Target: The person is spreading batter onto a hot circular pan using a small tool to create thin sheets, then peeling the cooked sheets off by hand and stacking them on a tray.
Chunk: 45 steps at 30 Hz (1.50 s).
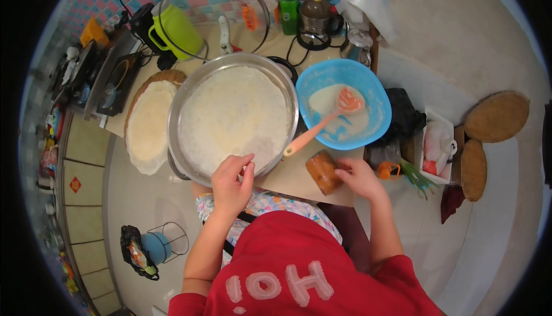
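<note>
A large round metal pan holds a thin pale sheet of batter or flatbread. My left hand is over the pan's near rim, thumb and fingers close together; whether it pinches the sheet's edge cannot be told. My right hand touches the right side of an amber-brown block or container on the counter, thumb and fingers at its edge. Right of the pan, a blue plastic basin holds whitish batter, with a pink ladle resting across its rim. Pale flatbread lies on a round woven board left of the pan.
A glass lid stands upright behind the pan, near a lime-green jug, a green bottle and a kettle-like appliance. A gas stove is at left. Black bags and a white box stand right; a blue bin is on the floor.
</note>
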{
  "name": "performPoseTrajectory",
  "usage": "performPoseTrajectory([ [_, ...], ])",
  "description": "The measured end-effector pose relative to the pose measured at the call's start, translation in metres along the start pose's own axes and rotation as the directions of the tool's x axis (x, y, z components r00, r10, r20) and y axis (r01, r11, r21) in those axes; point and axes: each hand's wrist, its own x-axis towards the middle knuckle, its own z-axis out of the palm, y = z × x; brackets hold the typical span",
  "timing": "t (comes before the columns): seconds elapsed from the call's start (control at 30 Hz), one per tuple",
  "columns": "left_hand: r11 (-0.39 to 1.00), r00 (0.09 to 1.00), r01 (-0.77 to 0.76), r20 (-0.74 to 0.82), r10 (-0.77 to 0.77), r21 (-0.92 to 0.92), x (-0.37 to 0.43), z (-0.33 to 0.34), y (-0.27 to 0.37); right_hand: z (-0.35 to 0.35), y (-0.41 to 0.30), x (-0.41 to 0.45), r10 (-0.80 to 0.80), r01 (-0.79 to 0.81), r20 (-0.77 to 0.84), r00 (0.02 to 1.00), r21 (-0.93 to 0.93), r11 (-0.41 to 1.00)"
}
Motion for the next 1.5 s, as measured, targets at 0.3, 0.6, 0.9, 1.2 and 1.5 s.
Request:
performPoseTrajectory([
  [0.3, 0.998, 0.995, 0.060, -0.077, -0.062, -0.022, -0.004, -0.014, -0.009, -0.038, -0.164, 0.066, -0.358, 0.351, -0.027, 0.933, -0.147, 0.925],
  [0.6, 0.991, 0.970, 0.133, -0.202, -0.133, -0.011, -0.019, -0.049, -0.031, 0.042, -0.193, 0.200, -0.416, 0.351, 0.119, 0.902, -0.763, 0.543],
  [0.9, 0.878, 0.683, 0.476, -0.605, -0.408, -0.054, -0.049, -0.095, -0.145, 0.085, -0.256, 0.161, -0.540, 0.598, 0.280, 0.794, -0.520, 0.609],
  [1.2, 0.499, -0.003, 0.414, -0.549, -0.836, -0.761, -0.055, -0.166, -0.296, 0.216, -0.342, 0.214, -0.581, 0.744, 0.500, 0.642, -0.224, 0.629],
  [1.5, 0.870, 0.632, 0.240, -0.611, -0.476, -0.430, 0.021, -0.170, -0.287, 0.349, -0.350, 0.386, -0.557, 0.676, 0.384, 0.737, -0.442, 0.590],
])
